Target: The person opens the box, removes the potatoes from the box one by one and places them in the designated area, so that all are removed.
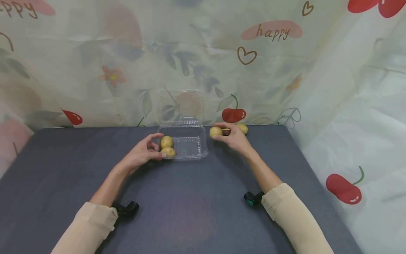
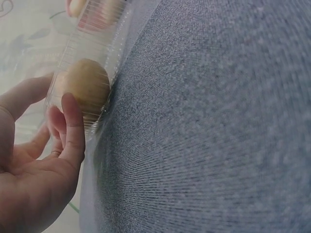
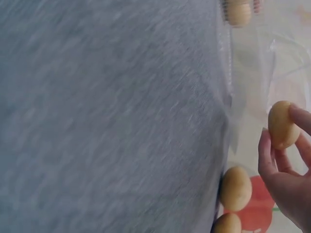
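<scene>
- Two potatoes (image 1: 166,146) already lie in the left end of the clear plastic box (image 1: 187,146), one behind the other; its lid (image 1: 181,106) stands up, hinged at the far edge.
- One potato (image 1: 215,132) is pinched between thumb and fingertips of my right hand (image 1: 233,138), just right of the box and level with its rim. I cannot tell from the head view whether it is lifted off the desk (image 1: 196,204); in the right wrist view it looks clear of the cloth.
- Spare potatoes (image 3: 235,188) lie at the far desk edge behind that hand, close to the curtain (image 1: 95,70); I count two in the right wrist view.
- Left hand (image 1: 142,151): fingers loosely curled round the box's left end, fingertips (image 2: 73,126) against the thin plastic wall beside the nearer potato; a steadying hold, not a tight one.
- Risk, as I judge it: the box is light and flimsy, so a push from either hand could slide or buckle it and roll the two potatoes about.
- Risk: the fingertip pinch is shallow; a round potato could slip out and roll off across the desk.
- Risk: my right wrist could nudge the spare potatoes off the far edge.
</scene>
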Motion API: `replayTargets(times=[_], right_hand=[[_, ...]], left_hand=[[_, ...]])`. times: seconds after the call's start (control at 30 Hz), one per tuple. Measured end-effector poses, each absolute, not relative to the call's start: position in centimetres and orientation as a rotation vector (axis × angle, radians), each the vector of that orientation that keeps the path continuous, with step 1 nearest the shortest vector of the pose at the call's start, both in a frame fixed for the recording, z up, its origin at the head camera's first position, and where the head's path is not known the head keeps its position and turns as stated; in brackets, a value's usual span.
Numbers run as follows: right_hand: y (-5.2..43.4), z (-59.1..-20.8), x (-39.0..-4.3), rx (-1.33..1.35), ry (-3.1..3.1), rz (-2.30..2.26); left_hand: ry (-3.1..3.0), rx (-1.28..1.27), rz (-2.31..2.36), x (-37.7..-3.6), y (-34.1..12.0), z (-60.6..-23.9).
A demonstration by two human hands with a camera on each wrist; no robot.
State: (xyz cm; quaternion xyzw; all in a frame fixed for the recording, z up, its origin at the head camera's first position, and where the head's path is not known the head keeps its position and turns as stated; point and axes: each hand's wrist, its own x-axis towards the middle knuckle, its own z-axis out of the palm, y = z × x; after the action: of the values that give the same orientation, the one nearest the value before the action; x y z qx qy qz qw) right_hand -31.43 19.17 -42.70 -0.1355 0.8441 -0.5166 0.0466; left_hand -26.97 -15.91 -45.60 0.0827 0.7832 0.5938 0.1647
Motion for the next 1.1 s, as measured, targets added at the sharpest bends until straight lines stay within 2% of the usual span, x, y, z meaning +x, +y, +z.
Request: replayTargets(times=[1.1], right_hand=[[23.1, -44.4, -30.7, -0.094, 2.830, -1.374]], left_hand=[[2.209, 0.218, 1.720, -27.0, -15.9, -45.6]])
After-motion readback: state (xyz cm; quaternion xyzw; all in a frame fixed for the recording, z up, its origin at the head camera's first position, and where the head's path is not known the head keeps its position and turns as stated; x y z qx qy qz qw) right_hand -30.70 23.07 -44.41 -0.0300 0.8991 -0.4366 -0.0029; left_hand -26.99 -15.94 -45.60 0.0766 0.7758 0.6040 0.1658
